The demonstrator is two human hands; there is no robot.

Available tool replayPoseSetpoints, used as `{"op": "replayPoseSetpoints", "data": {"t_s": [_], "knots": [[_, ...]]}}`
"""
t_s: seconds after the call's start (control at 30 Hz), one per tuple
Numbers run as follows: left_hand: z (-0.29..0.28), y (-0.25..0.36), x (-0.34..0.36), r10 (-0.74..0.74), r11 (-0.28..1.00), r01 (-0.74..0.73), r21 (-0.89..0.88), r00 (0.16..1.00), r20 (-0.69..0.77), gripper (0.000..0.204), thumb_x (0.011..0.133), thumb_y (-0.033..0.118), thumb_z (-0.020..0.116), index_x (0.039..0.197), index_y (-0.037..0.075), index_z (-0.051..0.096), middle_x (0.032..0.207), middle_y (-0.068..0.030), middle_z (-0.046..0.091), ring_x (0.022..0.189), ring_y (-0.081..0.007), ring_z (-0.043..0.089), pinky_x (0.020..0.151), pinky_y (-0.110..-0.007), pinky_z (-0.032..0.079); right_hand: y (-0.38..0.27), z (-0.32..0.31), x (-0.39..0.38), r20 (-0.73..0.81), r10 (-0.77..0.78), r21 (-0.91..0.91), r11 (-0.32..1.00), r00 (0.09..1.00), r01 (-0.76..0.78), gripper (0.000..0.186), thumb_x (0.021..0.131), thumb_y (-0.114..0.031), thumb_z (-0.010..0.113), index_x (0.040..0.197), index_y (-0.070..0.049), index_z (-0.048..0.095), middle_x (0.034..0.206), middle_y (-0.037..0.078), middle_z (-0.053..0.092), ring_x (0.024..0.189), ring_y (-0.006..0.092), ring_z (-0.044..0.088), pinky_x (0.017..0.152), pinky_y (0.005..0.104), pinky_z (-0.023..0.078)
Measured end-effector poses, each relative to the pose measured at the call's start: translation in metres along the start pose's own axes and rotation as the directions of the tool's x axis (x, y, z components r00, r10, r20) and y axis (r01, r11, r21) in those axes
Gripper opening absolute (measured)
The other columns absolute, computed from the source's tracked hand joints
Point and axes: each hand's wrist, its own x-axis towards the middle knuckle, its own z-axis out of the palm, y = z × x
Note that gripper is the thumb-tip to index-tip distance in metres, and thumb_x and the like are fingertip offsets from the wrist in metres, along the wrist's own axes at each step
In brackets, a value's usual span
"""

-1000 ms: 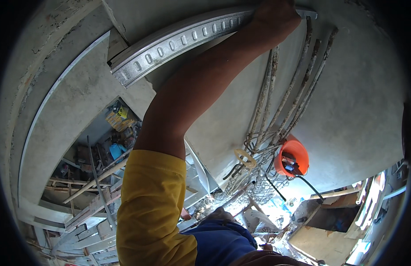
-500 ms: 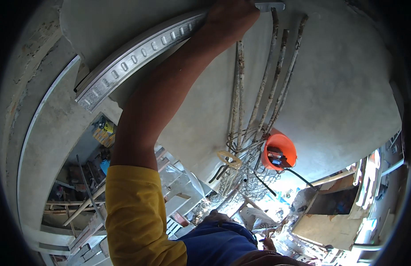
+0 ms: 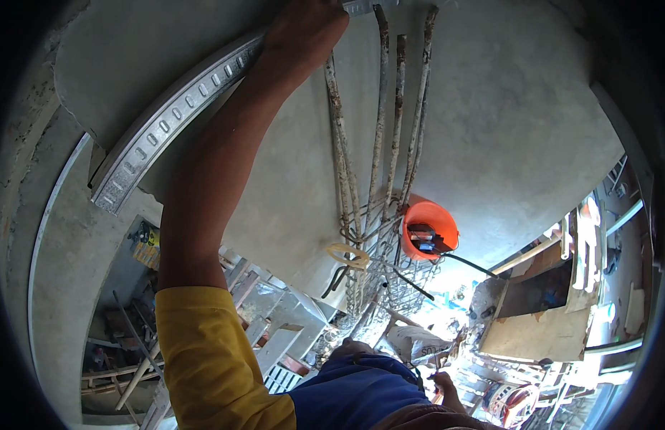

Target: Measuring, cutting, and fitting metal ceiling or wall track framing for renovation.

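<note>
My left hand (image 3: 309,29), on a raised arm in a yellow sleeve, is closed around a long silvery metal channel (image 3: 157,129) with a row of oblong slots. The channel lies against a grey plastered wall and looks curved in this view. Its lower left end is free, and its far end passes behind my fist to the top edge. Low down beside my blue shirt, my right hand (image 3: 444,385) looks small, its fingers curled. What it holds, if anything, is too small to make out.
Several rusty reinforcing bars (image 3: 379,115) stand along the wall. An orange bucket (image 3: 447,240) with dark items inside hangs by them, beside a yellowish coil (image 3: 347,255) and wire mesh. Planks and scattered debris lie below left. A wooden box form (image 3: 519,337) stands at right.
The view has shifted, so the wall, bars and bucket appear further left. My left hand keeps its hold on the metal channel. My right hand appears slightly higher and to the right.
</note>
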Motion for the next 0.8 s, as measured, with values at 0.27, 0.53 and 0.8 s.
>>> {"op": "replayPoseSetpoints", "data": {"t_s": [0.27,0.53,0.8], "knots": [[0.006,0.002,0.002,-0.016,0.996,0.007,-0.094,0.995,-0.098,0.018,0.075,-0.002,0.066,0.092,0.001,0.067,0.105,-0.0148,0.062,0.085,-0.0311,0.069,0.072,-0.04,0.059,0.054,0.005,0.001,0.188,-0.337,-0.462,0.799,0.923,0.386,0.021,0.088,-0.004,0.058,0.099,-0.007,0.075,0.064,0.011,0.063,0.045,0.0221,0.059,0.043,0.0385,0.051],[0.009,-0.002,-0.002,-0.016,0.994,0.002,-0.113,0.992,-0.127,0.019,0.074,-0.005,0.064,0.093,-0.002,0.064,0.107,-0.0151,0.061,0.082,-0.033,0.069,0.071,-0.04,0.06,0.028,0.017,-0.051,0.201,-0.359,-0.576,0.71,0.911,0.406,0.042,0.082,0.006,0.049,0.108,-0.015,0.073,0.082,0.012,0.07,0.051,0.0202,0.066,0.048,0.0334,0.057],[0.007,0.004,0.003,-0.032,0.994,0.023,-0.11,0.996,-0.079,0.018,0.076,-0.004,0.063,0.094,0.0,0.064,0.11,-0.0149,0.06,0.088,-0.0334,0.068,0.075,-0.042,0.059,0.069,0.043,-0.052,-0.023,0.013,-0.117,0.993,1.0,-0.015,0.034,0.088,-0.001,0.048,0.105,-0.013,0.074,0.071,0.01,0.067,0.045,0.0211,0.063,0.042,0.0342,0.053]]}}
